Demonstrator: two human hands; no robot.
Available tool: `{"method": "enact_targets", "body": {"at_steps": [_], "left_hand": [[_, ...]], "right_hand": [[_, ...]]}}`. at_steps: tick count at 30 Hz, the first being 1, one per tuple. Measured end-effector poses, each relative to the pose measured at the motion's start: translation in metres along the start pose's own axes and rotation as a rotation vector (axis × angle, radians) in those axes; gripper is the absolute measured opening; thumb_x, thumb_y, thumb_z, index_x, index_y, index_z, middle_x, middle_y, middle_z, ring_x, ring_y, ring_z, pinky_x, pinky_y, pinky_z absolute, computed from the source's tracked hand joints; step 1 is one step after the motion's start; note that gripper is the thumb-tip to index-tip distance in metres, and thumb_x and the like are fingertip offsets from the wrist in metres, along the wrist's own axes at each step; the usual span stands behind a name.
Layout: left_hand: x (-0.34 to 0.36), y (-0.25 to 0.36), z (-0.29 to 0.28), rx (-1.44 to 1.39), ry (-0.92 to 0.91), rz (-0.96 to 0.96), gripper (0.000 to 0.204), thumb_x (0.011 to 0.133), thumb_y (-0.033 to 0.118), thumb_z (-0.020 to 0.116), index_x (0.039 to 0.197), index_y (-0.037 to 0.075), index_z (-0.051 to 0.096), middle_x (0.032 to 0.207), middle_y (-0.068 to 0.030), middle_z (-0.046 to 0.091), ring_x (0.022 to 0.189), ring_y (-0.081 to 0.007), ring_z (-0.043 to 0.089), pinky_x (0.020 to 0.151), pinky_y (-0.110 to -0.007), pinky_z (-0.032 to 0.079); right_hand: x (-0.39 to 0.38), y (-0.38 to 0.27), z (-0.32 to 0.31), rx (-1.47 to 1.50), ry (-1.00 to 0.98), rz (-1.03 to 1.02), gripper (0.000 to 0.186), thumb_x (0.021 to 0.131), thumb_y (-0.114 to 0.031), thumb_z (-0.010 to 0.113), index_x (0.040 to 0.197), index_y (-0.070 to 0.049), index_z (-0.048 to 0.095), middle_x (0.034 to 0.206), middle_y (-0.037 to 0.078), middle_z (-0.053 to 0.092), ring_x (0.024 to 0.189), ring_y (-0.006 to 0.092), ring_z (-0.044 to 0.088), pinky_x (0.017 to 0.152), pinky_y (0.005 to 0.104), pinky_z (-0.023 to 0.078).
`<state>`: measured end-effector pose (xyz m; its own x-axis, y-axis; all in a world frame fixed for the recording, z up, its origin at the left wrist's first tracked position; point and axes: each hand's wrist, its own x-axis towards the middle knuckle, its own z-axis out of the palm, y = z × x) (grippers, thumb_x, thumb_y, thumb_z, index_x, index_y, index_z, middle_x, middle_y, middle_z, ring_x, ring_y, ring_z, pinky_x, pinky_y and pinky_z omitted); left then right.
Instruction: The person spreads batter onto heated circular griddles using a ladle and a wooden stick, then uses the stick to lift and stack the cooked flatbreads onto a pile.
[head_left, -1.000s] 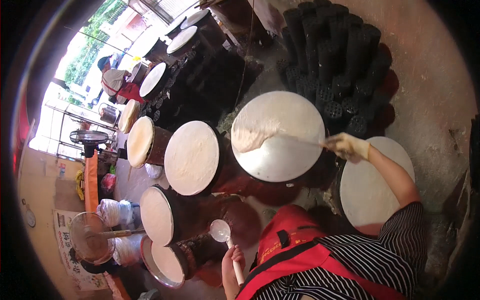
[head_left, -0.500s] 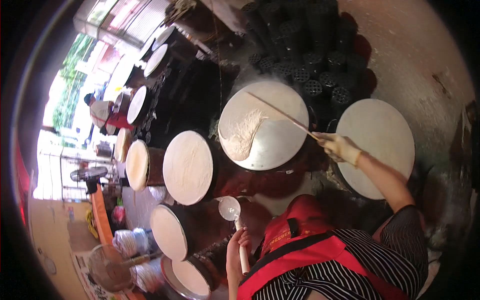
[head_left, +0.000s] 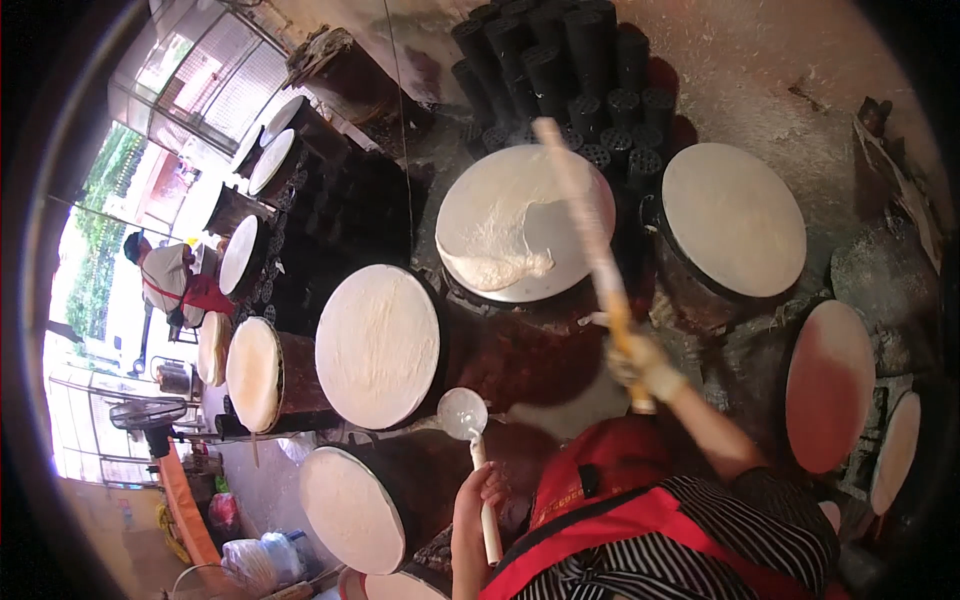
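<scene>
My left hand (head_left: 480, 490) is wrapped round the white handle of a ladle (head_left: 462, 410), its pale bowl pointing away from me. My right hand (head_left: 645, 370), in a light glove, grips a flat wooden stick (head_left: 582, 210), blurred by motion. The stick slants over a round griddle (head_left: 550, 225). Whether it touches the surface I cannot tell. Thick pale batter (head_left: 500, 268) lies in a fold toward the griddle's near left side, with a thin film spread over the left and far parts. A patch of bare metal shows right of the fold.
Other round griddles surround me: one at the left (head_left: 378, 345), one at the lower left (head_left: 352, 510), one at the right (head_left: 735, 220). Black perforated coal briquettes (head_left: 545, 75) are stacked behind the middle griddle. A co-worker (head_left: 170, 275) stands far left, near a fan (head_left: 148, 412).
The stick has swung from lying low across the griddle to a steeper slant, closer to view. Batter has been pushed into a fold. My view has turned rightward; the ladle stays in my left hand.
</scene>
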<state>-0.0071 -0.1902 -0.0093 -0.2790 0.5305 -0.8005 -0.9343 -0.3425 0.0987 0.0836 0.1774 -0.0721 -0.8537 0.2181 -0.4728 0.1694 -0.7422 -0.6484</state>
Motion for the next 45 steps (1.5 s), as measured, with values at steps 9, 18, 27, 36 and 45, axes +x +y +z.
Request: {"method": "enact_targets", "body": {"at_steps": [9,18,27,36,45], "left_hand": [[-0.094,0.001,-0.121,-0.17,0.07,0.206,0.01,0.1,0.013,0.049,0.101,0.003,0.052,0.064,0.0019,0.039,0.047,-0.0063,0.036,0.038,-0.02,0.031],[-0.107,-0.003,-0.155,-0.287,0.033,0.253,0.009,0.099,0.01,0.048,0.102,0.002,0.05,0.067,0.0009,0.04,0.048,-0.0062,0.037,0.039,-0.019,0.034],[-0.098,-0.01,-0.112,-0.299,-0.067,0.179,0.008,0.098,0.008,0.048,0.1,0.0,0.05,0.065,0.0009,0.038,0.048,-0.0058,0.036,0.038,-0.019,0.033],[-0.066,-0.032,-0.05,-0.032,-0.099,0.142,0.009,0.098,0.009,0.05,0.102,0.002,0.052,0.066,0.0025,0.038,0.048,-0.0046,0.034,0.04,-0.019,0.03],[-0.014,-0.069,0.029,0.099,-0.077,0.164,0.013,0.097,0.012,0.052,0.105,0.002,0.052,0.069,0.0024,0.039,0.049,-0.004,0.034,0.039,-0.019,0.03]], "right_hand": [[0.248,0.112,0.255,-0.834,0.497,-0.296,0.039,0.101,-0.033,0.041,0.121,-0.005,0.058,0.113,0.025,0.064,0.107,0.0443,0.06,0.089,0.0491,0.048],[0.115,0.188,0.233,-0.029,0.448,-0.094,0.034,0.104,-0.039,0.044,0.135,-0.025,0.045,0.059,-0.005,0.041,0.041,0.0078,0.037,0.035,0.0249,0.031],[0.045,0.117,0.134,0.232,0.388,-0.123,0.029,0.101,-0.039,0.048,0.129,-0.029,0.047,0.064,-0.002,0.05,0.041,0.012,0.042,0.036,0.0281,0.033],[0.001,0.084,0.064,-0.145,0.119,0.051,0.05,0.103,-0.032,0.046,0.151,-0.026,0.032,0.066,0.0,0.052,0.043,0.0084,0.041,0.035,0.0248,0.033],[-0.009,0.004,-0.017,-0.116,0.034,0.064,0.049,0.1,-0.038,0.052,0.147,-0.029,0.038,0.065,0.0,0.055,0.038,0.0104,0.041,0.034,0.0266,0.031]]}}
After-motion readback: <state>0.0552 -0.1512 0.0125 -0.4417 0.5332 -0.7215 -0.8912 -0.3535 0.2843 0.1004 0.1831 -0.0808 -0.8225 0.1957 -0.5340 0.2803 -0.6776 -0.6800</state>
